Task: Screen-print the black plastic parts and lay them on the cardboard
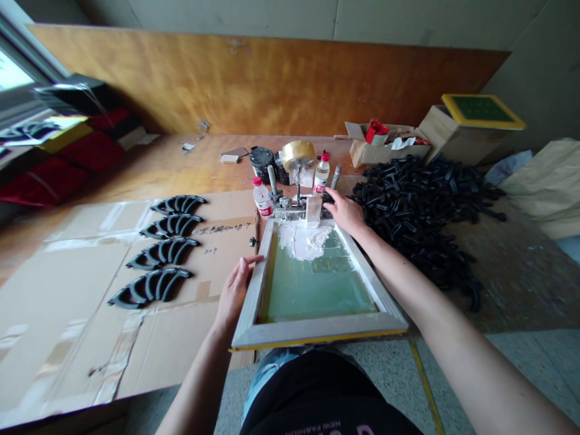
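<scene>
A screen frame (387, 322) with a green mesh lies in front of me, white paste (301, 241) spread at its far end. My left hand (238, 284) is at the frame's left side, fingers apart, index finger stretched onto the edge. Beyond the frame's far right corner, my right hand (343, 210) reaches forward with its fingers apart, near a pale squeegee block (313, 211) that stands in the paste. A metal clamp (290, 208) holds the frame's far end. Bottles with red caps stand on both sides, one on the left (263, 198) and one on the right (322, 172).
Black curved parts (151, 287) lie in rows on cardboard (181, 338) at the left. A large heap of black parts (412, 211) covers the right side. Behind are dark tubs (261, 163), a tape roll (298, 154) and an open carton (362, 154).
</scene>
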A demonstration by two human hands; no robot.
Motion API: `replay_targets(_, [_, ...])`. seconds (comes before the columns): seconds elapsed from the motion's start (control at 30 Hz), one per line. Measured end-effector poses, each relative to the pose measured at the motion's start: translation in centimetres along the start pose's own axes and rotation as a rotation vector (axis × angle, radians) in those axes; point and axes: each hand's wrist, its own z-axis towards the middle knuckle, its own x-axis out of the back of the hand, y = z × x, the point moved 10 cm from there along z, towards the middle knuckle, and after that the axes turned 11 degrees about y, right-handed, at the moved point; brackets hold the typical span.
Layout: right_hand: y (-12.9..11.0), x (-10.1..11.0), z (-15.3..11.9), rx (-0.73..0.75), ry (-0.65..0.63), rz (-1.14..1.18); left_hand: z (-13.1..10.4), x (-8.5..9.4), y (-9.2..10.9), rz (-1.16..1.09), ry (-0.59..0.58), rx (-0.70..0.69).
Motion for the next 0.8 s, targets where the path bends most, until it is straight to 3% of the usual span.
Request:
replay_targets(0.07, [4.5, 1.0, -0.9, -0.157, 0.057, -0.011, 0.8, -0.5, 3.7, -0.137, 0.028, -0.099])
replay_targets(0.13, [7.4, 0.0, -3.4, -0.25, 0.013, 0.009, 1.7, -1.3, 7.3, -0.27, 0.043, -0.219])
replay_targets(0.17, [7.8, -1.2, -4.9, -0.246, -0.038, 0.038, 2.2, -1.8, 8.5, -0.314, 0.043, -0.248])
replay_targets(0.23, [6.0, -4.0, -7.9, -0.112, -0.156, 0.132, 3.0, -2.8, 9.1, -0.355, 0.053, -0.231])
replay_targets(0.33, [0.7, -6.7, -11.7, 0.154, -0.256, 0.191, 2.6, -3.8, 5.9, -0.383, 0.116, -0.142])
replay_targets(0.4, [-2.0, -6.7, -13.4, 0.199, -0.232, 0.16, 1.1, -6.1, 1.1, -0.322, 0.03, 0.023])
replay_targets(0.47, [-4.5, -5.7, -15.0, 0.201, -0.156, 0.147, -1.5, -8.9, -4.6, -0.246, -0.129, 0.244])
replay_targets(0.53, [-7.8, -4.9, -17.2, 0.321, -0.143, 0.206, -3.7, -10.0, -9.0, -0.22, -0.195, 0.393])
replay_targets(0.6, [-9.7, -4.8, -19.7, 0.49, -0.223, 0.295, -3.9, -8.5, -11.5, -0.194, -0.156, 0.412])
replay_targets(0.67, [-7.3, -5.0, -20.4, 0.489, -0.29, 0.276, -2.4, -4.3, -13.2, -0.083, -0.057, 0.355])
replay_targets(0.7, [-4.2, -5.1, -19.8, 0.401, -0.299, 0.198, -1.2, -1.4, -13.9, -0.004, 0.004, 0.312])
replay_targets(0.8, [9.5, -4.3, -17.8, -0.031, -0.335, -0.241, 2.0, 8.4, -17.0, 0.282, 0.201, 0.284])
